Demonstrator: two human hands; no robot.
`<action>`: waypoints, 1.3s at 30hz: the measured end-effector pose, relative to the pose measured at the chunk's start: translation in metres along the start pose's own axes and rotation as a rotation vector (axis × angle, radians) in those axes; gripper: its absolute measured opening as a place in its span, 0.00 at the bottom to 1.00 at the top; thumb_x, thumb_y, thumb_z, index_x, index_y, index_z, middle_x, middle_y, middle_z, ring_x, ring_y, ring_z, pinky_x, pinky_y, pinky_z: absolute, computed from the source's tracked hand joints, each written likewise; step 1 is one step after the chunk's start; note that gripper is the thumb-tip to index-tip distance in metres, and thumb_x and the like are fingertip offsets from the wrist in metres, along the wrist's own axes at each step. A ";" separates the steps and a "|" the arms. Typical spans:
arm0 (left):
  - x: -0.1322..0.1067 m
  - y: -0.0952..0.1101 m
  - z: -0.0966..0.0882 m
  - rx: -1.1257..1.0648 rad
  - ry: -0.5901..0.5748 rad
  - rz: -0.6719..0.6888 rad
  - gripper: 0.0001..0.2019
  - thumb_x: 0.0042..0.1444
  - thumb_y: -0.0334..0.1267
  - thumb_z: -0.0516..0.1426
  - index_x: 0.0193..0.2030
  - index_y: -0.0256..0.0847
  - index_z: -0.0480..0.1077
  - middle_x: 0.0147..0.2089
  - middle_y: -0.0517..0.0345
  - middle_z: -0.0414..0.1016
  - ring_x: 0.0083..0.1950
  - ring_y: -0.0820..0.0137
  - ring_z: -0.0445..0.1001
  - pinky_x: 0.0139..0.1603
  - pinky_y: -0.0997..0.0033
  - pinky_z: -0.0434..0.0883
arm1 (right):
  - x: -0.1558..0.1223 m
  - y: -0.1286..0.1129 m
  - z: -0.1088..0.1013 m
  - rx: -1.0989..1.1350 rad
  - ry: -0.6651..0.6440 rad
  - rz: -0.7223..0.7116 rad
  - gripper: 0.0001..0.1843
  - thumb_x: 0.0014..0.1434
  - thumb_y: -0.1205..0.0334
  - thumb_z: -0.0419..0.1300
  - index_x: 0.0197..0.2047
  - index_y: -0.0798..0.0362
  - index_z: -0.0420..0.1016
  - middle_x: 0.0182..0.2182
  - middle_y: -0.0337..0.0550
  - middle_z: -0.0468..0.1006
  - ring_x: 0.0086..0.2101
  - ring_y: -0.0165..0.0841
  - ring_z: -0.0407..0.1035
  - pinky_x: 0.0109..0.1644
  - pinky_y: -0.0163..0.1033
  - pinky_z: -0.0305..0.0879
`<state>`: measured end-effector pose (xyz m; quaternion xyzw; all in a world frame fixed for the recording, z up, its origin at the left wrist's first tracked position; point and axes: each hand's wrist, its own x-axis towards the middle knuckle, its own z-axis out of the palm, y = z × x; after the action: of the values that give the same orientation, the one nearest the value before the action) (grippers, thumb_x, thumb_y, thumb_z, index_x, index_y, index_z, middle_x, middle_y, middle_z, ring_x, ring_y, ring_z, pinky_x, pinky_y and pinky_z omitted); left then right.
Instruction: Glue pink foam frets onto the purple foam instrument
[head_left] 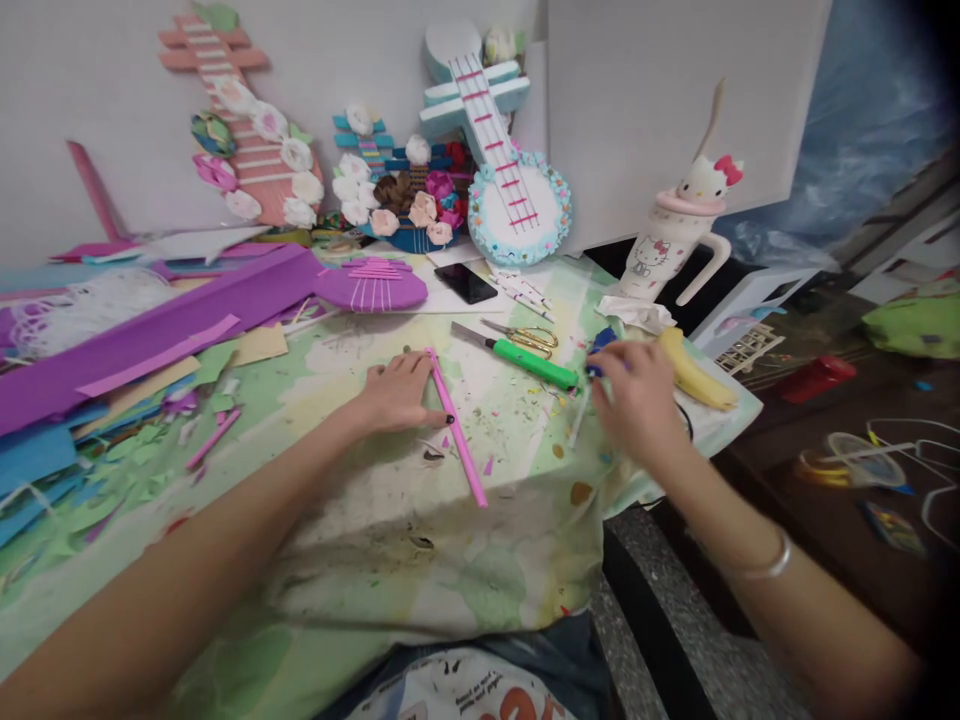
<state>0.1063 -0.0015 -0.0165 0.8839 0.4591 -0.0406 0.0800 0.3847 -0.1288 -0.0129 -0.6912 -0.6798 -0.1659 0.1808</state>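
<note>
My left hand lies on the table with fingers pressed against a long pink foam strip, holding it flat. To the right, my right hand is closed around a blue tool with a thin white stick beside it; the motion blurs it. A green-handled craft knife and yellow-handled scissors lie between the two hands, just beyond them.
Purple foam guitar parts and foam scraps cover the left. Decorated foam guitars lean on the wall. A black phone, a cat-themed mug and a yellow piece sit right, by the table edge.
</note>
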 end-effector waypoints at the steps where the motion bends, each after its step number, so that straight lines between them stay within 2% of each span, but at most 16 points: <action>1: 0.000 -0.001 0.001 0.003 -0.004 0.001 0.43 0.46 0.63 0.51 0.64 0.38 0.52 0.71 0.38 0.45 0.68 0.44 0.48 0.59 0.38 0.55 | -0.014 -0.022 -0.003 0.047 0.011 -0.079 0.09 0.61 0.66 0.52 0.43 0.53 0.71 0.44 0.51 0.72 0.45 0.42 0.61 0.45 0.47 0.55; 3: 0.001 -0.001 0.001 0.007 -0.011 0.001 0.43 0.46 0.63 0.51 0.64 0.37 0.51 0.71 0.38 0.44 0.68 0.44 0.48 0.59 0.37 0.54 | -0.044 -0.064 -0.005 0.257 0.054 -0.357 0.07 0.60 0.64 0.56 0.42 0.52 0.72 0.35 0.46 0.74 0.39 0.38 0.63 0.42 0.46 0.55; 4: 0.001 -0.002 0.001 0.010 -0.012 -0.003 0.43 0.47 0.63 0.50 0.64 0.37 0.52 0.71 0.37 0.44 0.68 0.44 0.48 0.59 0.37 0.54 | -0.058 -0.082 -0.005 0.309 0.062 -0.419 0.07 0.60 0.63 0.57 0.42 0.53 0.72 0.32 0.44 0.74 0.36 0.37 0.62 0.41 0.45 0.54; 6: 0.001 -0.001 0.001 0.011 -0.014 -0.011 0.43 0.47 0.63 0.51 0.64 0.37 0.52 0.71 0.37 0.44 0.68 0.43 0.48 0.59 0.38 0.54 | -0.077 -0.108 0.000 0.362 0.104 -0.432 0.09 0.60 0.61 0.58 0.42 0.54 0.72 0.31 0.44 0.74 0.35 0.37 0.62 0.39 0.45 0.54; 8: 0.001 -0.001 0.001 0.009 -0.017 -0.015 0.43 0.46 0.64 0.51 0.64 0.38 0.52 0.71 0.38 0.45 0.67 0.43 0.49 0.59 0.38 0.54 | -0.086 -0.122 0.007 0.379 0.163 -0.334 0.12 0.59 0.58 0.59 0.44 0.56 0.72 0.31 0.46 0.74 0.34 0.37 0.61 0.37 0.45 0.53; 12: 0.002 -0.002 0.002 0.005 -0.014 -0.012 0.42 0.46 0.63 0.50 0.64 0.39 0.52 0.70 0.38 0.45 0.68 0.44 0.48 0.59 0.38 0.53 | -0.085 -0.129 0.016 0.381 0.223 -0.169 0.11 0.60 0.61 0.57 0.44 0.55 0.73 0.28 0.44 0.72 0.32 0.36 0.61 0.34 0.44 0.51; 15: 0.002 -0.003 0.003 0.007 -0.019 -0.010 0.42 0.47 0.64 0.50 0.64 0.39 0.52 0.71 0.38 0.44 0.68 0.44 0.47 0.59 0.38 0.53 | -0.082 -0.132 0.018 0.378 0.224 -0.132 0.08 0.60 0.66 0.55 0.42 0.52 0.74 0.26 0.42 0.71 0.30 0.35 0.60 0.33 0.43 0.51; 20: 0.002 -0.002 0.003 0.014 -0.014 -0.009 0.42 0.48 0.63 0.49 0.64 0.38 0.52 0.71 0.39 0.45 0.68 0.44 0.48 0.59 0.37 0.53 | -0.085 -0.138 0.019 0.439 0.232 -0.053 0.04 0.59 0.66 0.57 0.34 0.52 0.73 0.25 0.43 0.70 0.30 0.36 0.59 0.34 0.44 0.53; 27: 0.002 -0.003 0.004 0.020 -0.028 -0.009 0.43 0.47 0.63 0.50 0.65 0.36 0.51 0.71 0.37 0.43 0.68 0.45 0.47 0.59 0.37 0.54 | -0.085 -0.145 0.017 0.467 0.159 0.082 0.07 0.59 0.66 0.56 0.29 0.53 0.69 0.25 0.44 0.69 0.31 0.37 0.59 0.36 0.44 0.56; 32: 0.001 -0.001 0.003 0.023 -0.016 -0.011 0.42 0.49 0.62 0.50 0.64 0.36 0.51 0.71 0.38 0.44 0.68 0.45 0.48 0.60 0.39 0.54 | -0.085 -0.150 0.016 0.453 0.154 0.139 0.06 0.59 0.67 0.55 0.30 0.55 0.69 0.27 0.45 0.70 0.31 0.36 0.60 0.37 0.44 0.57; 39: -0.002 0.000 0.002 0.035 -0.026 -0.018 0.42 0.49 0.61 0.49 0.65 0.33 0.50 0.71 0.39 0.42 0.69 0.47 0.46 0.61 0.40 0.52 | -0.087 -0.159 0.017 0.382 0.229 0.171 0.07 0.58 0.69 0.56 0.28 0.56 0.71 0.25 0.44 0.69 0.30 0.35 0.59 0.37 0.42 0.58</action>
<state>0.1051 -0.0031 -0.0186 0.8803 0.4654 -0.0608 0.0700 0.2241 -0.1959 -0.0656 -0.6760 -0.6131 -0.0955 0.3976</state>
